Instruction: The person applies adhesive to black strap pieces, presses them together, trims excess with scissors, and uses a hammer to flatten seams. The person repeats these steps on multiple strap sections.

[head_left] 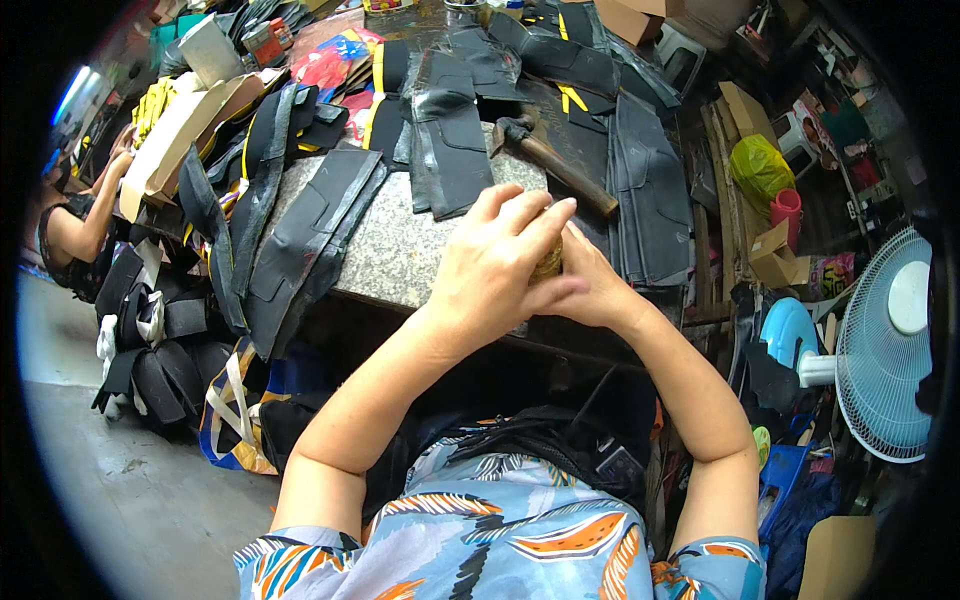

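My left hand (492, 262) and my right hand (592, 282) are brought together above the near edge of a speckled stone slab (390, 250). Between them they grip a small round, yellowish-brown thing (548, 262), mostly covered by my fingers, so its kind does not show. Just beyond the hands a hammer (555, 168) with a wooden handle lies slantwise. Black leather-like cut panels (445, 135) lie on the slab's far side. More black panels (315, 225) overlap the slab's left edge, and a stack of them (645, 200) lies to the right.
A white and blue fan (885, 345) stands at the right, near a yellow-green plastic bag (760, 170) and a pink cup (787, 207). Black strips (265, 150) hang over the table's left side. Another person (85, 220) works at the far left. A bag (235, 410) sits below the table.
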`<state>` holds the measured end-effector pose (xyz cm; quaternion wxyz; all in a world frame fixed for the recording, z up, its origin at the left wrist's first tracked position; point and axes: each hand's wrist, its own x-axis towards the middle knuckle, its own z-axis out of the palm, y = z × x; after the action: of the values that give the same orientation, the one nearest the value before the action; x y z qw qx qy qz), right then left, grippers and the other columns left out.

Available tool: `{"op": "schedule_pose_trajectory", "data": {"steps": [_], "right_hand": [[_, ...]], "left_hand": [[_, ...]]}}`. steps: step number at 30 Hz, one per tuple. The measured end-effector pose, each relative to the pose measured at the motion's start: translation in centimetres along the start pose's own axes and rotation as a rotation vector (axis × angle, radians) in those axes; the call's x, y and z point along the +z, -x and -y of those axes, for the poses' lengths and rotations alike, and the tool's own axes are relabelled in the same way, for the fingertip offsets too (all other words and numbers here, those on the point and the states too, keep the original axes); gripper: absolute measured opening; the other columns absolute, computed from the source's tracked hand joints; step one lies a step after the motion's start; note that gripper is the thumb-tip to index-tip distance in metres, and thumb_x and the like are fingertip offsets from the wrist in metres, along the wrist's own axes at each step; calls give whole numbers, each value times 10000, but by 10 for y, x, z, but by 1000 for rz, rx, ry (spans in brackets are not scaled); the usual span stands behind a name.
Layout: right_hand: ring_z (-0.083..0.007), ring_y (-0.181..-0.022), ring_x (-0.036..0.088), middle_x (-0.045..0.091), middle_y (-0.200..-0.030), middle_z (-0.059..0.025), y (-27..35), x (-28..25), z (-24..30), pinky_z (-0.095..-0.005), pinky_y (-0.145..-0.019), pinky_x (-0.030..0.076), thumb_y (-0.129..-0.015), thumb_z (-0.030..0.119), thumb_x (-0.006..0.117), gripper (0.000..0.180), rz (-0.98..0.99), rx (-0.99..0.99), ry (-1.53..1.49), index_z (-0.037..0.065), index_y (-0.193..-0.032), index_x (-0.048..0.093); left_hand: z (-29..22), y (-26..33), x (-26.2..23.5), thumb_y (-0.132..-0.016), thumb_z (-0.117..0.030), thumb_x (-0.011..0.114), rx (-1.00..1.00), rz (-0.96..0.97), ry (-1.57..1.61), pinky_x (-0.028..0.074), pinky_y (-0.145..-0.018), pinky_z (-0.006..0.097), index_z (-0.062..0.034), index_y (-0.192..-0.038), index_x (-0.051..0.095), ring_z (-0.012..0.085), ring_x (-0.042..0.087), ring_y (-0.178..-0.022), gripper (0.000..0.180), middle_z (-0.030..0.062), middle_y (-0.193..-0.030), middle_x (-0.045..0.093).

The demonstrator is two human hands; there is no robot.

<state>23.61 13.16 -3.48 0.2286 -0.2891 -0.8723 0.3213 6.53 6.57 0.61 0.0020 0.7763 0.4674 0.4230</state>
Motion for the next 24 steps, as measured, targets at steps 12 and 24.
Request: {"op": "schedule_pose_trajectory", "data": {"steps": [12,24], "right_hand": [[-413,-1268,534,507,-1375,-228,24,12,40,-452,-1053,463,-649,322,932,1028,-211,32,13,34,-1442,346],[-201,-1196,565,579,-1276,-126,36,7,78,-338,-1038,442,-692,331,851,829,-75,99,-1083,-29,-1347,492]], "left_hand": [[-1,12,1,-894,-118,710,-396,-171,422,482,-968,356,2,-1341,569,287,621,-1100,484,182,-1222,600],[-9,11,-24,-920,-261,573,22,-257,1222,474,-935,428,18,-886,715,295,631,-973,315,179,-1001,673]]}}
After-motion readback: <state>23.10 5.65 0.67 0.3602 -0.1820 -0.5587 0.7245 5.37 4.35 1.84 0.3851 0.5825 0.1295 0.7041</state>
